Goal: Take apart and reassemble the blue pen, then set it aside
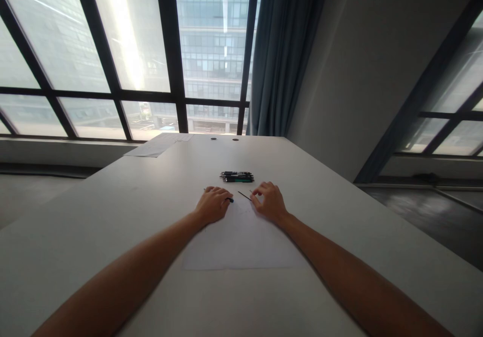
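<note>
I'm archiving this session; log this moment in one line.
left hand: holds dark pen-like piece; right hand: touches thin dark rod, grip unclear; nearer: white rectangular paper sheet; beyond: grouped slender dark pens

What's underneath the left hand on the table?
At the left hand, a dark piece shows beside the fingers, and a thin tip at its outer side. The hand hides whatever lies between.

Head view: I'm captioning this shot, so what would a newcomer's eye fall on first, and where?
Probably the bright, dark-framed windows across the upper left, beyond the white table. Next come the two bare hands near the middle, by a white sheet of paper: the left hand grips a dark-ended pen part, the right hand a slim dark rod. Just beyond them lies a pile of dark pens.
</note>
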Tool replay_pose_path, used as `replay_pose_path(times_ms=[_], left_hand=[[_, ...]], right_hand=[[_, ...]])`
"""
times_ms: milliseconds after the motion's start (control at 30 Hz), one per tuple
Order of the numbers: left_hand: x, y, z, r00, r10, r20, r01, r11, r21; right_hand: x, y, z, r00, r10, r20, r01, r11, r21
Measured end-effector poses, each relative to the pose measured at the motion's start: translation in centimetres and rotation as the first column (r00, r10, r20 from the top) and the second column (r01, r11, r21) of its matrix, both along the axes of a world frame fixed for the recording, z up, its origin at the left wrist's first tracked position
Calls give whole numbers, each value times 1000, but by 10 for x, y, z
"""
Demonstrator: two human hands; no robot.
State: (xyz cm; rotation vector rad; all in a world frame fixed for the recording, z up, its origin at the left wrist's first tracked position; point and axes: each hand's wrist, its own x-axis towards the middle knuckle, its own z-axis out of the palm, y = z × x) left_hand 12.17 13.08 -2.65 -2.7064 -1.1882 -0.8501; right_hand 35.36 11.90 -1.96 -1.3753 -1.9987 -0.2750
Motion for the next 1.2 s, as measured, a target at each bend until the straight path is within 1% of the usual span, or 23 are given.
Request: replay_pose_path(times_ms=[67, 167, 333, 500, 600, 667, 767, 833, 900, 967, 1100, 1200], left_hand=[[0, 0, -1, 1000, 20, -14, -20, 999, -27], [0, 2, -3, 999, 45, -12, -45, 998, -50], [0, 3, -3, 997, 73, 16, -72, 996, -60], [0, 5, -4, 995, 95, 25, -92, 992, -84], [0, 5, -4, 994, 90, 57, -87, 994, -60], [0, 5, -2, 991, 79, 108, -78, 997, -16], [0, 2, 3, 977, 69, 203, -86, 993, 78], [0, 0, 5, 967, 69, 246, -104, 986, 131], [0, 0, 6, 966, 73, 248, -113, 982, 152], [0, 0, 5, 975, 80, 206, -108, 986, 128], [0, 3, 0, 992, 112, 61, -110, 994, -26], [-1, 6, -2, 995, 96, 10, -94, 989, -111]], right_hand=[[-2, -2, 0, 998, -1, 62, 3, 999, -34], [-3, -1, -1, 994, -10, 107, 18, 997, -74], [-4, 1, -2, 994, -7, 109, 21, 991, -133], [-7, 2, -2, 992, -12, 123, 31, 987, -155], [-8, 2, -3, 991, -19, 130, 40, 987, -155], [-9, 2, -3, 995, -38, 91, 51, 990, -135], [-8, 2, -2, 996, -63, -57, 58, 994, -91], [-7, 2, -2, 987, -44, -158, 33, 997, -68], [-7, 2, -1, 976, -12, -217, 1, 999, -51], [-6, 2, -2, 968, -1, -251, -9, 999, -40], [-4, 3, -3, 943, -28, -330, 17, 999, -35], [-2, 5, -4, 905, -62, -420, 47, 998, -45]])
